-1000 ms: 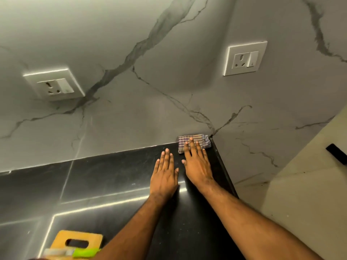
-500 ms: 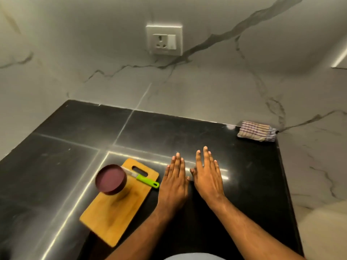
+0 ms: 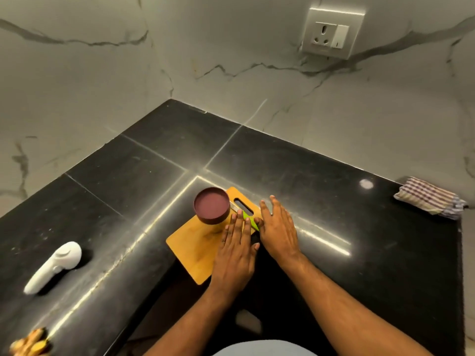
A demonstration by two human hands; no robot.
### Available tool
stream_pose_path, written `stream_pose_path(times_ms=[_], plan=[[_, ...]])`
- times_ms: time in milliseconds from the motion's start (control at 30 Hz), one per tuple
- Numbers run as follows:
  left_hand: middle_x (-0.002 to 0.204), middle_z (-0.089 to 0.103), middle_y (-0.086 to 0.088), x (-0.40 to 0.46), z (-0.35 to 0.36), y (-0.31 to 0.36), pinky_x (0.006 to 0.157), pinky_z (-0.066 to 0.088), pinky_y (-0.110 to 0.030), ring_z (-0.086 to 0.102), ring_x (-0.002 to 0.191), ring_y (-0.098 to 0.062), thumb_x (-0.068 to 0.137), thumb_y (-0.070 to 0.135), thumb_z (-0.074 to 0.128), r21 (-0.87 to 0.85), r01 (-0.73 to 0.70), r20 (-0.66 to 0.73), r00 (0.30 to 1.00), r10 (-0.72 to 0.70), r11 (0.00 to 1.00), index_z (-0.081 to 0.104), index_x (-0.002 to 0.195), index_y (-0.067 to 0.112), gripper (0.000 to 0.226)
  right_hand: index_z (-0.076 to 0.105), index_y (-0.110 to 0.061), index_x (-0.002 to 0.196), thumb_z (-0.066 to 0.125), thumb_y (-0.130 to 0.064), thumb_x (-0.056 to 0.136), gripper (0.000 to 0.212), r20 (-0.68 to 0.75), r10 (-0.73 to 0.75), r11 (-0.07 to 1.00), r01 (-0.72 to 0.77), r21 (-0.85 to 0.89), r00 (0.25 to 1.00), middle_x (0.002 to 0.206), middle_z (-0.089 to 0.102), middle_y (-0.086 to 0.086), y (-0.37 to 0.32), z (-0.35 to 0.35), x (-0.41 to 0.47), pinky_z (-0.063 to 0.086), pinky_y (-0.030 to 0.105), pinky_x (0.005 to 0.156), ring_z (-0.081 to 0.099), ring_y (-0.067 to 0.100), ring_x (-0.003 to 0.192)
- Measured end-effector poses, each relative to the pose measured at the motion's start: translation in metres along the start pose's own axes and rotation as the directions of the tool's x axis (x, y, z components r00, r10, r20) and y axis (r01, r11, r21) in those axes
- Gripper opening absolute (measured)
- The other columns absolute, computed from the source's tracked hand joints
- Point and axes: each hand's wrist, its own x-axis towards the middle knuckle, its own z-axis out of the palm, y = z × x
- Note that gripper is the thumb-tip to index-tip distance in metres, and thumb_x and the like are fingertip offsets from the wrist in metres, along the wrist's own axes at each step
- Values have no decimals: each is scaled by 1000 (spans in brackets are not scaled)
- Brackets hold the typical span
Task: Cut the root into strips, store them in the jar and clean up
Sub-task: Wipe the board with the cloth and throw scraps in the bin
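I see my left hand (image 3: 235,249) and right hand (image 3: 279,231) flat, fingers straight, beside the green-handled knife (image 3: 248,218) on the cutting board (image 3: 195,244), the maroon-lidded jar (image 3: 211,205) at their eleven o'clock and the root (image 3: 29,344) at the table's (image 3: 334,265) seven o'clock edge.

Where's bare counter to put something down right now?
Free: the black tiles between the back wall corner and the cutting board; the stretch between the right hand and the checked cloth. Crowded: on the board, the jar, knife and left hand. The white device takes the left.
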Motion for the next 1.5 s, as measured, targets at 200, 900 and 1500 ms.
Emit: stream_pose_path(times_ms=[200, 900, 1500], plan=[[167, 11, -16, -31, 5, -15, 124, 19, -47, 6, 155, -27, 106, 41, 32, 52, 99, 6, 995, -99, 994, 23, 157, 5, 63, 41, -36, 139, 36, -34, 99, 40, 98, -86, 990, 73, 122, 991, 150, 34, 6, -11, 7, 13, 29, 41, 110, 33, 25, 135], [168, -2, 1, -22, 26, 8, 124, 4, -46, -10, 155, -16, 100, 70, 24, -37, -87, 316, 944, 94, 996, 21, 159, 24, 75, 47, -25, 139, 38, -34, 99, 42, -10, 213, 977, -213, 5, 977, 148, 40, 4, 74, -6, -69, 31, 40, 111, 33, 20, 138], [167, -18, 2, -12, 40, 106, 124, -2, -44, -21, 152, -17, 96, 76, 17, -238, -562, 470, 647, 601, 792, 0, 160, 25, 84, 39, -22, 145, 27, -48, 99, 54, -101, 641, 761, -647, -48, 761, 152, 34, 8, 143, -21, -215, 31, 44, 111, 30, 25, 140]])
